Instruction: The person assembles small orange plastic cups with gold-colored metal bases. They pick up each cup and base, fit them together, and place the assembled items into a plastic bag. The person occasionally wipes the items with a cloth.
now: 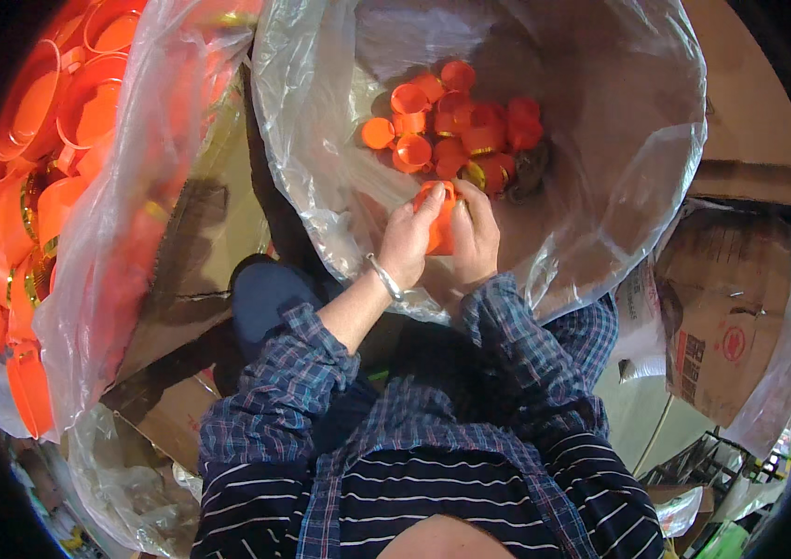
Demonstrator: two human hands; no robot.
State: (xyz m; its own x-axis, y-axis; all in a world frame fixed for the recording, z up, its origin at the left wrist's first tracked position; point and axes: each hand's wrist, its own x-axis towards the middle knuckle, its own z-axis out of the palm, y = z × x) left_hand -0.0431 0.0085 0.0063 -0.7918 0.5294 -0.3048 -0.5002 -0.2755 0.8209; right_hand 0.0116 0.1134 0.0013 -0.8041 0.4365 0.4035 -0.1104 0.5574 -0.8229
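Both hands are closed around an orange plastic cup (440, 233) above the near side of a large bag-lined container (600, 214). My left hand (405, 240), with a silver bangle at the wrist, grips its left side, thumb on top. From the right, my right hand (477, 235) wraps the same cup, and its fingers hide part of it. Beyond my hands, a loose pile of orange cups (411, 154) lies at the bottom of the clear plastic liner. Some of them carry a shiny gold band.
At the left, a clear plastic bag (125, 242) holds many orange cups (27, 112) with handles. Cardboard (195, 242) stands between it and the container. A cardboard box (726, 307) sits at the right, with a black crate (708, 470) below it.
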